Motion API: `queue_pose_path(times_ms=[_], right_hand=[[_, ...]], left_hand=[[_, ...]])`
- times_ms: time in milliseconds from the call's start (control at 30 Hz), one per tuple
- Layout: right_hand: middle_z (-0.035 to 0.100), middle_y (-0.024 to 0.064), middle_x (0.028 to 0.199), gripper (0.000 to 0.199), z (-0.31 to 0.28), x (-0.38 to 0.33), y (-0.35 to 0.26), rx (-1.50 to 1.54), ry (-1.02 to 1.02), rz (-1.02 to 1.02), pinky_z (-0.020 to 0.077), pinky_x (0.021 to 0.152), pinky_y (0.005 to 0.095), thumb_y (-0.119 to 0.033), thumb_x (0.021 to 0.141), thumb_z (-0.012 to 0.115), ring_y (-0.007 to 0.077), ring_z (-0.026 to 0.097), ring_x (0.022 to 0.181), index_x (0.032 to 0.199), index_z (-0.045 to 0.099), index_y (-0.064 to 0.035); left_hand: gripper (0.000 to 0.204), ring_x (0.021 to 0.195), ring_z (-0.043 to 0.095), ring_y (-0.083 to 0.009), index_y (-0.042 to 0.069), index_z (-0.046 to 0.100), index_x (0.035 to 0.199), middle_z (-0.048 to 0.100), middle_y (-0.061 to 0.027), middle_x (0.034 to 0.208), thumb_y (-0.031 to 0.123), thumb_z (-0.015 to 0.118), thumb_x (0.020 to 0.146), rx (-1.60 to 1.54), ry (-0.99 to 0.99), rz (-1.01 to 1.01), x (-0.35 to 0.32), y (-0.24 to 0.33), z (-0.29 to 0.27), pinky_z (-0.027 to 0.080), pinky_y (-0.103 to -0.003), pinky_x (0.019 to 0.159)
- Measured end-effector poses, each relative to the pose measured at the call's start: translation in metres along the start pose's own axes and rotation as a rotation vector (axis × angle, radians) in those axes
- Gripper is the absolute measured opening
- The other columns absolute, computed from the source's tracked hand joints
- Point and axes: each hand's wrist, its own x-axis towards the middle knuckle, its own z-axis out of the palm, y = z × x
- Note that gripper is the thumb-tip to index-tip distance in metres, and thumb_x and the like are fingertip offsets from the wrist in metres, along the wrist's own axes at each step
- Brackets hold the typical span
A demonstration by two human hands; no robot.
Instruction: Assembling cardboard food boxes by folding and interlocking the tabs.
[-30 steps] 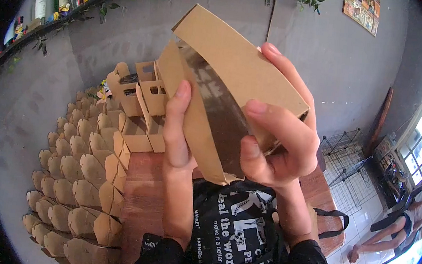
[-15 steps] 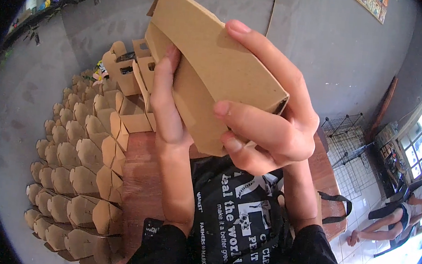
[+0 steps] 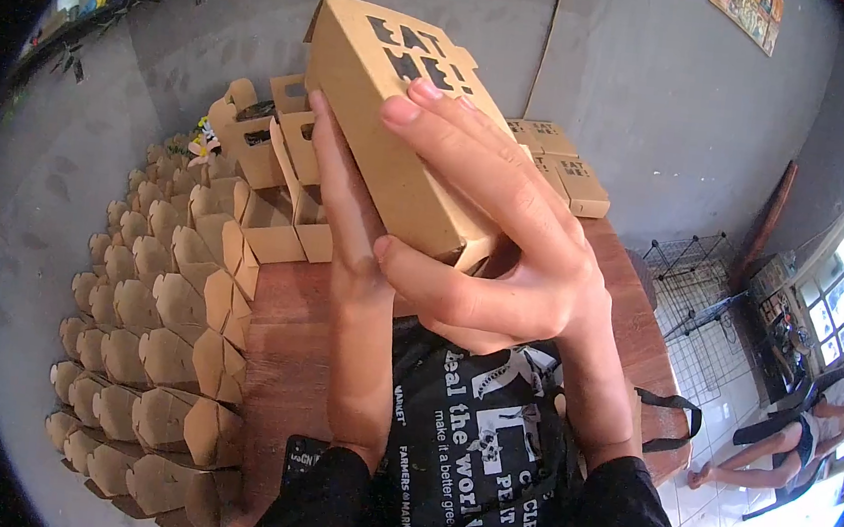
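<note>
Nearest, a black bag (image 3: 486, 450) lies on the wooden table (image 3: 284, 352), just below the box (image 3: 395, 111). Both hands grasp that brown box above it: the right hand (image 3: 503, 261) wraps its near end, fingers spread over the top, while the left hand (image 3: 347, 197) presses its left side. The box's long axis runs away toward the wall; left of it stand rows of folded boxes (image 3: 146, 320), behind it flat ones (image 3: 561, 170).

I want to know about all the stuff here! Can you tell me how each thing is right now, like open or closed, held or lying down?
Brown cardboard box: closed, held up, tilted.
Left hand: gripping the box's side.
Right hand: fingers spread over the box.
Folded boxes: assembled, packed in rows.
Flat boxes: stacked on the wooden table.
Black bag: lying slumped.
</note>
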Motion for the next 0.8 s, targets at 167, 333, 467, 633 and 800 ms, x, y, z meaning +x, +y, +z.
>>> queue_pose_path(times_ms=[167,333,467,633,800], right_hand=[[0.051,0.0272,0.123,0.02,-0.003,-0.01,0.003,0.082,-0.142,0.071,0.043,0.095,0.0539,-0.023,0.068,0.067,0.0445,0.051,0.115,0.085,0.068,-0.0123],[0.052,0.0247,0.124,0.028,-0.008,0.005,-0.013,0.212,-0.204,0.178,0.0364,0.1,0.0543,-0.024,0.068,0.068,0.044,0.049,0.118,0.095,0.071,-0.0161],[0.056,0.0203,0.121,0.041,-0.017,-0.001,-0.006,0.244,-0.248,0.217,0.0334,0.102,0.0534,-0.024,0.068,0.071,0.0408,0.049,0.119,0.108,0.068,-0.0145],[0.059,0.0166,0.119,0.06,-0.042,-0.005,0.013,0.205,-0.19,0.267,0.0335,0.103,0.0516,-0.027,0.07,0.077,0.0324,0.05,0.12,0.118,0.056,0.002],[0.06,0.0156,0.119,0.068,-0.038,-0.014,0.025,0.389,-0.093,0.459,0.0351,0.104,0.046,-0.029,0.063,0.082,0.0344,0.048,0.121,0.117,0.056,0.0034]], left_hand=[[0.07,0.109,0.05,-0.0186,0.005,0.041,0.13,0.048,-0.0112,0.122,0.062,0.028,0.092,-0.369,0.123,-0.262,0.004,0.013,0.005,0.041,-0.03,0.094],[0.07,0.103,0.054,-0.0261,0.009,0.042,0.129,0.051,-0.0129,0.117,0.066,0.037,0.088,-0.362,0.039,-0.318,0.01,0.019,0.006,0.047,-0.041,0.087],[0.06,0.103,0.054,-0.029,0.011,0.041,0.129,0.05,-0.0147,0.12,0.058,0.036,0.092,-0.419,0.06,-0.369,0.016,-0.001,-0.011,0.048,-0.045,0.086],[0.058,0.112,0.051,-0.0306,0.01,0.038,0.133,0.047,-0.0155,0.128,0.053,0.036,0.093,-0.511,-0.038,-0.283,0.005,-0.029,-0.024,0.046,-0.046,0.093],[0.059,0.114,0.05,-0.0309,0.01,0.037,0.134,0.046,-0.0156,0.13,0.052,0.036,0.093,-0.666,-0.119,-0.271,0.0,-0.033,-0.032,0.045,-0.046,0.095]])
